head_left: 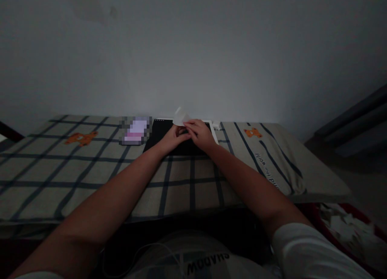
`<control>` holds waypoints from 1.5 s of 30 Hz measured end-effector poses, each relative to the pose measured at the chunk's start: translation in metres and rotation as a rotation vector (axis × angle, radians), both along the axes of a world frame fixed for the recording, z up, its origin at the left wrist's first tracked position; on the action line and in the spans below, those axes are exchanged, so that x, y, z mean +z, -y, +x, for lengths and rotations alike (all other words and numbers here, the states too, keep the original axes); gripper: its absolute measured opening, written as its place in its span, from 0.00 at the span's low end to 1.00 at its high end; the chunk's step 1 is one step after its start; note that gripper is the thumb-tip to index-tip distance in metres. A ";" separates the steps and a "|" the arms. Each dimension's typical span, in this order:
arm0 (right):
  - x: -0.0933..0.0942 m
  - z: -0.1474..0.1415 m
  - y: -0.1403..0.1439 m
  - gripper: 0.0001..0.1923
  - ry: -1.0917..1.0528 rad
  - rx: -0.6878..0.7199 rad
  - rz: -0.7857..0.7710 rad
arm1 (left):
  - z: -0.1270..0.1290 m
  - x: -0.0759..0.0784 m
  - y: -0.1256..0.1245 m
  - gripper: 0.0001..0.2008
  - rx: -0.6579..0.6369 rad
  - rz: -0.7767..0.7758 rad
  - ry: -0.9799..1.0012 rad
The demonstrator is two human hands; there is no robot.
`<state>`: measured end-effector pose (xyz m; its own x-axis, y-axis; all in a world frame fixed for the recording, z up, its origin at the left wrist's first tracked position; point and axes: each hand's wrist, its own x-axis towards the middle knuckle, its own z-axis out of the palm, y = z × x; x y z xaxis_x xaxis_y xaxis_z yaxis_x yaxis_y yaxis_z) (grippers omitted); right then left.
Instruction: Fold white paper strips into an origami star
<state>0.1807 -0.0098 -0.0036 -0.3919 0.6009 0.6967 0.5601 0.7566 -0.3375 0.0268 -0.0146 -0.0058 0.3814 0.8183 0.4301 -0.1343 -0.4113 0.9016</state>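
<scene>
Reaching far out over the table [90, 166], the left hand [171, 138] and the right hand [200, 134] met above a black mat [184, 148]. Both hands were closed on a small white paper [180, 117], pinching it together so it stuck up above the fingers. The table wore a checked cloth [181, 182] with little orange bears [81, 138].
</scene>
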 end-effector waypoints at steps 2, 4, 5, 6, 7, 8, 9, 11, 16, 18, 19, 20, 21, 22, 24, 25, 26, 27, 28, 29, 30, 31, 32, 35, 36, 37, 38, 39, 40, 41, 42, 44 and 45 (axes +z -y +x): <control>0.002 0.000 0.003 0.16 -0.083 0.009 -0.063 | 0.000 0.003 0.000 0.26 0.023 -0.003 -0.007; 0.004 0.000 0.005 0.15 -0.164 0.021 -0.128 | 0.000 0.006 0.000 0.24 0.038 -0.011 -0.005; 0.005 0.000 0.006 0.14 -0.200 0.025 -0.157 | -0.001 0.008 0.000 0.23 0.046 -0.017 0.000; 0.005 0.000 0.006 0.13 -0.232 0.028 -0.180 | -0.001 0.009 0.000 0.22 0.058 -0.023 0.007; 0.005 0.000 0.006 0.13 -0.259 0.029 -0.197 | -0.001 0.009 0.000 0.21 0.073 -0.029 0.013; 0.005 0.000 0.006 0.12 -0.279 0.031 -0.205 | -0.001 0.009 0.000 0.21 0.086 -0.035 0.018; 0.004 -0.001 0.005 0.12 -0.290 0.038 -0.203 | -0.001 0.009 -0.001 0.21 0.097 -0.041 0.026; 0.002 -0.001 0.003 0.13 -0.280 0.067 -0.169 | -0.002 0.007 -0.003 0.20 0.108 -0.053 0.048; -0.004 -0.003 -0.005 0.16 -0.137 0.127 -0.022 | -0.003 0.000 -0.010 0.20 0.159 -0.054 0.153; -0.005 -0.004 -0.006 0.17 -0.091 0.136 0.029 | -0.003 -0.002 -0.012 0.19 0.200 -0.036 0.196; -0.005 -0.004 -0.006 0.17 -0.081 0.129 0.047 | -0.003 -0.003 -0.012 0.18 0.218 -0.026 0.211; -0.005 -0.005 -0.006 0.16 -0.080 0.112 0.058 | -0.003 -0.003 -0.013 0.18 0.240 -0.015 0.221; -0.005 -0.005 -0.006 0.15 -0.083 0.091 0.062 | -0.003 -0.004 -0.014 0.18 0.262 -0.005 0.228; -0.005 -0.005 -0.005 0.15 -0.087 0.074 0.060 | -0.004 -0.004 -0.014 0.17 0.287 0.002 0.232; -0.005 -0.004 -0.003 0.16 -0.094 0.054 0.049 | -0.004 -0.003 -0.014 0.17 0.342 0.012 0.240; -0.005 -0.004 -0.003 0.16 -0.093 0.050 0.043 | -0.005 -0.002 -0.014 0.17 0.369 0.016 0.245; -0.005 -0.004 -0.002 0.16 -0.090 0.049 0.041 | -0.005 -0.001 -0.014 0.17 0.389 0.020 0.250; -0.005 -0.004 -0.002 0.16 -0.087 0.049 0.045 | -0.005 0.000 -0.014 0.17 0.402 0.023 0.256; -0.005 -0.004 -0.001 0.16 -0.083 0.047 0.052 | -0.006 0.001 -0.013 0.17 0.410 0.026 0.261; -0.005 -0.004 -0.001 0.15 -0.076 0.044 0.061 | -0.006 0.002 -0.012 0.17 0.414 0.028 0.264; -0.005 -0.004 -0.001 0.15 -0.068 0.037 0.071 | -0.006 0.003 -0.011 0.17 0.417 0.030 0.265; -0.005 -0.005 -0.001 0.14 -0.058 0.027 0.081 | -0.006 0.004 -0.011 0.17 0.421 0.033 0.267; -0.006 -0.005 -0.001 0.14 -0.047 0.016 0.089 | -0.006 0.005 -0.010 0.17 0.428 0.037 0.271; -0.008 -0.007 -0.002 0.13 0.011 0.013 0.109 | -0.005 0.006 -0.009 0.17 0.457 0.037 0.294; -0.008 -0.007 -0.002 0.13 0.030 0.022 0.116 | -0.006 0.006 -0.009 0.17 0.467 0.028 0.300; -0.009 -0.008 -0.003 0.13 0.043 0.032 0.123 | -0.006 0.006 -0.009 0.16 0.477 0.016 0.303; -0.009 -0.008 -0.003 0.13 0.047 0.038 0.130 | -0.006 0.005 -0.009 0.16 0.485 0.004 0.305; -0.009 -0.008 -0.003 0.12 0.040 0.039 0.137 | -0.007 0.005 -0.009 0.15 0.491 -0.009 0.306; -0.009 -0.008 -0.003 0.12 0.026 0.037 0.141 | -0.007 0.005 -0.010 0.15 0.495 -0.021 0.307; -0.009 -0.008 -0.002 0.12 0.013 0.033 0.142 | -0.008 0.005 -0.010 0.15 0.498 -0.031 0.308; -0.008 -0.007 -0.002 0.11 0.006 0.030 0.139 | -0.009 0.005 -0.011 0.15 0.504 -0.042 0.312; -0.006 -0.006 0.000 0.11 0.004 0.024 0.115 | -0.010 0.005 -0.012 0.15 0.515 -0.068 0.320; -0.004 -0.005 0.001 0.11 0.002 0.022 0.093 | -0.010 0.006 -0.012 0.15 0.518 -0.082 0.323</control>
<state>0.1754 -0.0109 -0.0079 -0.4056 0.5252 0.7481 0.5436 0.7966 -0.2645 0.0165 -0.0022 -0.0001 -0.2134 0.8976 0.3857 -0.2071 -0.4274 0.8800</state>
